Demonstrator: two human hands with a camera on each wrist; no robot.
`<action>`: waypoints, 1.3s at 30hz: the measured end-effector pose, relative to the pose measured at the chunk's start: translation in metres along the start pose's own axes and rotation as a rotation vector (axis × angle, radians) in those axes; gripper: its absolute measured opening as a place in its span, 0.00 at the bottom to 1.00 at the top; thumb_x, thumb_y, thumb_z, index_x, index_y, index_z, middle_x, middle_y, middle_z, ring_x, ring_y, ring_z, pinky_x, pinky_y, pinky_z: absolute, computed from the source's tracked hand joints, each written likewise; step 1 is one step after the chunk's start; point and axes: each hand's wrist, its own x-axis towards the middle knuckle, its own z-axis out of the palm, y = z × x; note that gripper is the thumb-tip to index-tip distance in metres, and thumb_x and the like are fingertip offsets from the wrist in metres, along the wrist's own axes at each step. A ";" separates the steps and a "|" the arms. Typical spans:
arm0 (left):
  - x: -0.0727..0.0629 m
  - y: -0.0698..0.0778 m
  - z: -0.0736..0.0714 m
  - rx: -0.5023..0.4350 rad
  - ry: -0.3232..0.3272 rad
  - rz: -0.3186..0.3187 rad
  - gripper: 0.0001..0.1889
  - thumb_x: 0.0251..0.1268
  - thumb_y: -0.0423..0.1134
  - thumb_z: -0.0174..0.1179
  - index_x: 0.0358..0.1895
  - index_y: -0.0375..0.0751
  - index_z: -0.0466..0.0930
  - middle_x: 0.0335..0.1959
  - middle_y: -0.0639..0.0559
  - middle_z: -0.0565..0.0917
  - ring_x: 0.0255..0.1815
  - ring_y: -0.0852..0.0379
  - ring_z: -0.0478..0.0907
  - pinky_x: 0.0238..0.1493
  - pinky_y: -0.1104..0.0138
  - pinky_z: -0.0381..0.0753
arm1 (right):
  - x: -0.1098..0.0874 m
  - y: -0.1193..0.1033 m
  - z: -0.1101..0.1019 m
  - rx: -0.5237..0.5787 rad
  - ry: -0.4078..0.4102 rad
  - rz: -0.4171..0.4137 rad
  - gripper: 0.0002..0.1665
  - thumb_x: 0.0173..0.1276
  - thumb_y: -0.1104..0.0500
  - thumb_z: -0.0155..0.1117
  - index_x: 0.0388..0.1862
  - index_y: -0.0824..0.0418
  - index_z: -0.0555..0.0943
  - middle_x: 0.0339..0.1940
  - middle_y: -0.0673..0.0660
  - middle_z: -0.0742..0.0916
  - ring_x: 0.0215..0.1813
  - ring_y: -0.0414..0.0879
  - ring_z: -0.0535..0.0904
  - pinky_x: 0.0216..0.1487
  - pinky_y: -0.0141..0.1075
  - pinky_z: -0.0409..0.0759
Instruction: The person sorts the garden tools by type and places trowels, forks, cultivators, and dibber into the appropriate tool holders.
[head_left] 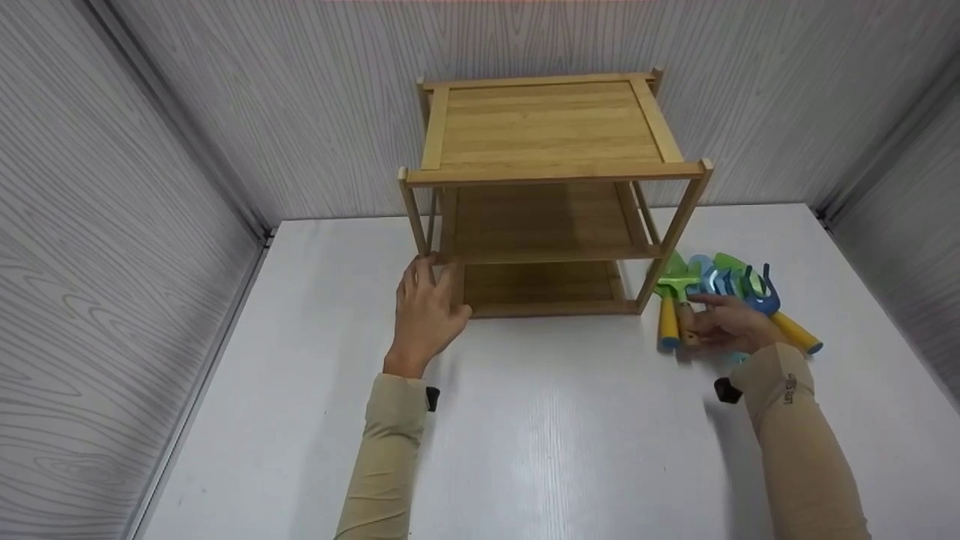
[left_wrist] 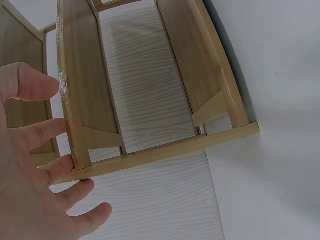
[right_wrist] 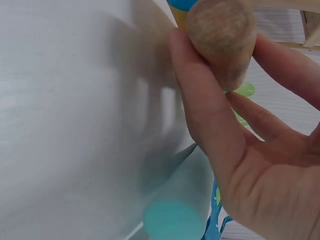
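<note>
In the head view, a three-tier wooden shelf (head_left: 555,172) stands against the back wall. My left hand (head_left: 426,315) is at its left front post, with the fingertips by the wood; the left wrist view shows the fingers (left_wrist: 82,192) spread and loosely bent beside the shelf frame (left_wrist: 145,150). Right of the shelf, my right hand (head_left: 731,324) grips the wooden handle (head_left: 686,326) of a small garden tool between thumb and fingers. Close up in the right wrist view, the round end of that handle (right_wrist: 222,30) shows, while the tool's head is mostly hidden.
Several toy-like garden tools lie piled around the right hand: a yellow handle with a blue end (head_left: 669,322), a blue fork (head_left: 763,300) and another yellow handle (head_left: 799,334). A teal handle end (right_wrist: 174,220) lies below the right hand. Wood-grain walls (head_left: 150,225) bound the white table (head_left: 525,420).
</note>
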 end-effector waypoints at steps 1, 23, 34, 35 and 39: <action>0.000 0.000 0.000 -0.001 -0.001 -0.003 0.28 0.59 0.35 0.60 0.65 0.33 0.74 0.66 0.33 0.66 0.72 0.30 0.59 0.71 0.37 0.59 | 0.000 0.000 0.000 0.007 -0.005 -0.007 0.50 0.74 0.66 0.59 0.85 0.59 0.42 0.63 0.61 0.70 0.46 0.44 0.79 0.55 0.39 0.83; 0.000 -0.001 0.006 0.110 0.056 0.081 0.30 0.59 0.37 0.57 0.64 0.25 0.71 0.64 0.30 0.69 0.71 0.27 0.61 0.65 0.39 0.70 | -0.025 0.007 -0.002 0.084 -0.017 -0.187 0.50 0.74 0.71 0.58 0.84 0.61 0.41 0.54 0.50 0.76 0.50 0.40 0.78 0.53 0.40 0.84; 0.001 0.003 0.002 0.083 0.065 0.073 0.28 0.58 0.35 0.60 0.63 0.27 0.73 0.64 0.31 0.71 0.70 0.29 0.65 0.65 0.39 0.71 | -0.035 0.009 0.002 0.212 -0.070 -0.240 0.55 0.71 0.75 0.59 0.84 0.60 0.38 0.53 0.50 0.79 0.50 0.49 0.87 0.52 0.44 0.85; 0.001 0.003 0.002 0.080 0.063 0.072 0.28 0.58 0.35 0.60 0.63 0.27 0.73 0.64 0.31 0.71 0.70 0.29 0.65 0.65 0.39 0.70 | -0.035 0.009 0.003 0.213 -0.072 -0.246 0.55 0.71 0.75 0.59 0.84 0.60 0.38 0.52 0.49 0.81 0.50 0.49 0.87 0.51 0.44 0.85; -0.002 -0.001 -0.001 0.087 0.070 0.069 0.27 0.58 0.35 0.60 0.61 0.26 0.74 0.64 0.32 0.71 0.69 0.29 0.65 0.64 0.40 0.72 | -0.033 0.008 0.011 0.196 -0.075 -0.294 0.54 0.70 0.75 0.60 0.84 0.61 0.39 0.52 0.49 0.81 0.50 0.49 0.87 0.50 0.45 0.86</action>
